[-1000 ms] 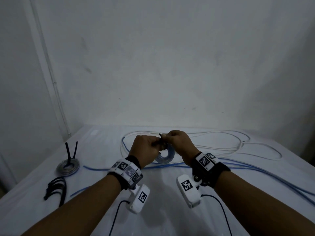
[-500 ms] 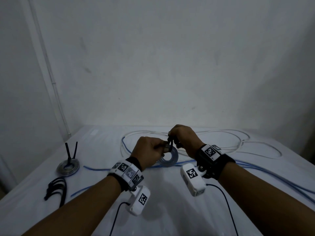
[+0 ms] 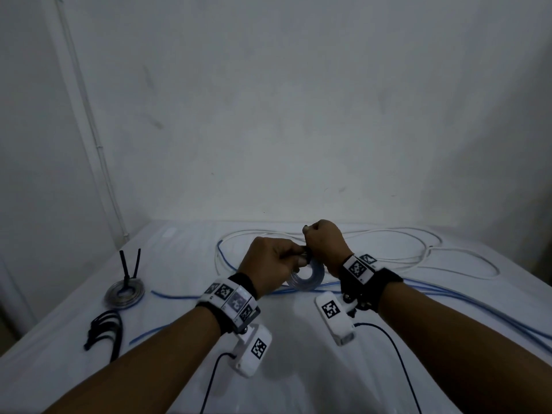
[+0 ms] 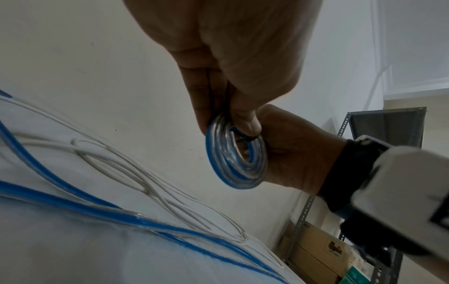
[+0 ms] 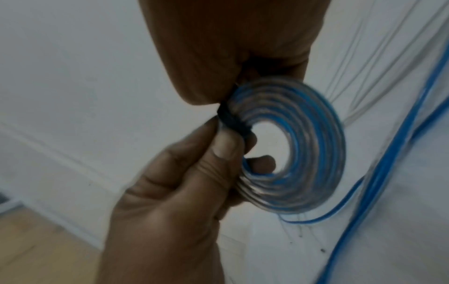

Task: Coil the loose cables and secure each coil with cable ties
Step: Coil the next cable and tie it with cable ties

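Above the worktop (image 3: 298, 369), our left hand (image 3: 270, 264) pinches the blue coil (image 5: 298, 149) upright at its rim, while our right hand (image 3: 325, 245), just above, grips the black tie (image 5: 230, 121), tail pointing up and away.

In the head view the left hand (image 3: 270, 265) and right hand (image 3: 325, 246) covered most of the black cable tie (image 3: 305, 253) and the upper part of the blue-and-clear coil (image 3: 310, 276), so where the tie closed could not be made out. The right wrist picture was blurred, the coil's turns smeared together and the right hand's fingers cut off by the top edge. The loose blue cable (image 3: 478, 306) ran out past the right edge of the head view, and the black bundle (image 3: 104, 330) at the left was too dark to tell apart.
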